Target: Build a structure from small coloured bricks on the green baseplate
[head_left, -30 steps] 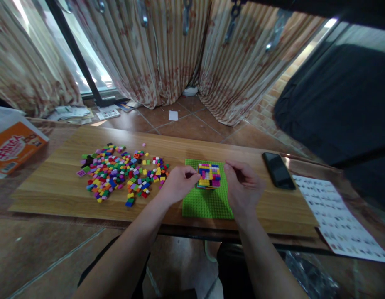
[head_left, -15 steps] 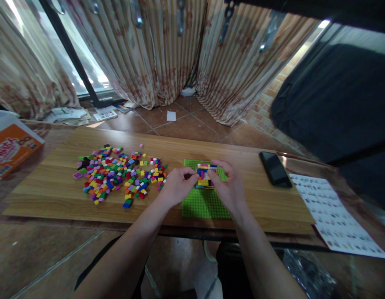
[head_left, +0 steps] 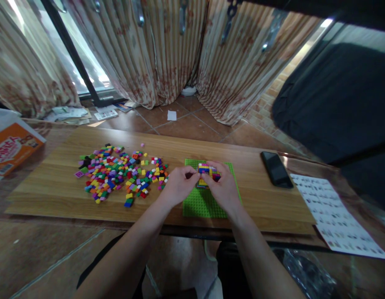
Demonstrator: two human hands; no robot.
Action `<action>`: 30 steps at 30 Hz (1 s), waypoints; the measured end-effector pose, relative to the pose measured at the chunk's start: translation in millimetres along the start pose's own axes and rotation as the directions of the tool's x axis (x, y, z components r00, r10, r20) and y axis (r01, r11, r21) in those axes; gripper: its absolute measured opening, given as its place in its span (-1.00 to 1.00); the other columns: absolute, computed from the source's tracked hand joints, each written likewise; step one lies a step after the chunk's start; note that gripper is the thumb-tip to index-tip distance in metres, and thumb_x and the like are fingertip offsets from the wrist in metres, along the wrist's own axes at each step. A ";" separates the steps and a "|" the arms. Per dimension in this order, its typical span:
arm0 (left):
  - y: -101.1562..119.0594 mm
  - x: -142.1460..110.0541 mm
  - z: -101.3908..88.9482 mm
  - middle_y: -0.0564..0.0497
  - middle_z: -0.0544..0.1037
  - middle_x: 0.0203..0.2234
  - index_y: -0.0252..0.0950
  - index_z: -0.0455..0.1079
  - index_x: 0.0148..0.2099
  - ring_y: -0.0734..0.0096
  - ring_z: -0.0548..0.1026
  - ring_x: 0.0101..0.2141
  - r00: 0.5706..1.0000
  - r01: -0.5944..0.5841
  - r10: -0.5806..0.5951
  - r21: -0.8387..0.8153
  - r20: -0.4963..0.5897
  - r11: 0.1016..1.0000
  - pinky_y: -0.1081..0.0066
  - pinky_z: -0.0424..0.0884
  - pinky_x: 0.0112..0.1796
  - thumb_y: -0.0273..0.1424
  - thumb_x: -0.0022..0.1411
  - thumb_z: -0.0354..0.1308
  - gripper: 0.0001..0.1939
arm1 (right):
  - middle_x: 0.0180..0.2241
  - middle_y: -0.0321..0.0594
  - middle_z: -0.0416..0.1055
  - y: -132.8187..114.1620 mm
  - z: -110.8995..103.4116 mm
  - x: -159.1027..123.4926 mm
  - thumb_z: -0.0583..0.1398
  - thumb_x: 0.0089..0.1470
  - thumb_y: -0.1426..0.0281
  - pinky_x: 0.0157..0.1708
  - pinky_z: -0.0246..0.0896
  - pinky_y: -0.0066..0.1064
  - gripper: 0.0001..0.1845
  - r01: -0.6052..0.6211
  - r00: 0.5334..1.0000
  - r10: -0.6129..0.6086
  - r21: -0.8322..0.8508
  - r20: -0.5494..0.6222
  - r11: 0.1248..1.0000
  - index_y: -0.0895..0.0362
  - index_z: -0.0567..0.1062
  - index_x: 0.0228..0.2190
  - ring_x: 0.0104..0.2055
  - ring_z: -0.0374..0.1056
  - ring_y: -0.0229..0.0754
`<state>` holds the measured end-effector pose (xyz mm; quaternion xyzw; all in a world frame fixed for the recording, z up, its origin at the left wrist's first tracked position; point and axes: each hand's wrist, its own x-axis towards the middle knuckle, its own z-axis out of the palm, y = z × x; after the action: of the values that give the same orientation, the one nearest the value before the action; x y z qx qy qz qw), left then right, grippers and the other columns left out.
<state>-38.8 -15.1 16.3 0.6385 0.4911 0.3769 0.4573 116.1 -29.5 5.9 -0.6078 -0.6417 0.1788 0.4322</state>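
A small multicoloured toy brick structure (head_left: pixel 204 167) stands on the green baseplate (head_left: pixel 206 205). My left hand (head_left: pixel 180 185) is closed at its left side, thumb and index fingertips against the near left corner. Whether a loose brick sits between those fingertips is too small to tell. From the right, my right hand (head_left: pixel 224 186) grips the structure, its thumb over the near part and its fingers round the far right side. Yellow, blue, white and pink bricks show between the hands; part of the structure is hidden under the right hand.
Loose toy bricks (head_left: pixel 113 172) lie heaped on the left of the wooden table (head_left: pixel 64 205). A black phone (head_left: pixel 276 169) rests at the right, beside a printed sheet (head_left: pixel 338 216) at the table's end. An orange and white bag (head_left: pixel 14 145) stands at the far left.
My right hand has shifted slightly left across the structure, its thumb now nearer the left fingertips. More of the baseplate's right edge shows. My left hand has barely moved.
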 end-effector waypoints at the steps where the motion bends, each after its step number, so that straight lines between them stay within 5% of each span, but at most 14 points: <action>1: -0.4 0.0 0.2 0.10 0.41 -0.67 -0.31 0.41 -0.50 0.48 0.34 -0.55 1.000 0.001 -0.001 -0.003 0.000 1.000 0.50 0.20 -0.50 -0.36 0.17 0.09 -0.77 | -0.04 -0.06 0.43 0.1 0.2 -0.1 0.24 0.03 0.32 0.10 0.20 -0.01 -0.65 0.003 1.000 -0.003 -0.003 -0.002 1.000 0.06 0.52 -0.10 0.06 0.31 -0.01; 22: -7.8 2.9 2.4 0.11 0.38 -0.67 -0.30 0.37 -0.51 0.49 0.31 -0.58 1.000 0.006 -0.006 -0.009 -0.005 1.000 0.50 0.19 -0.52 -0.31 0.17 0.07 -0.75 | -0.07 -0.07 0.45 2.5 -1.3 3.0 0.21 0.04 0.29 0.08 0.22 -0.03 -0.67 0.019 1.000 -0.020 0.052 0.011 0.998 0.06 0.54 -0.12 0.03 0.35 -0.02; 30: -6.2 2.5 2.2 0.11 0.35 -0.70 -0.30 0.37 -0.52 0.51 0.28 -0.62 0.999 0.052 -0.052 -0.011 -0.002 0.999 0.50 0.15 -0.56 -0.24 0.20 0.08 -0.69 | -0.14 -0.08 0.51 6.7 1.4 5.4 0.10 0.17 0.15 -0.01 0.30 -0.09 -0.64 -0.110 0.993 0.114 0.183 -0.013 0.977 0.09 0.56 -0.18 -0.06 0.41 -0.04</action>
<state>-37.9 -12.5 9.9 0.6226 0.5060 0.3680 0.4699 119.9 -22.7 1.8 -0.6029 -0.5823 0.2537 0.4827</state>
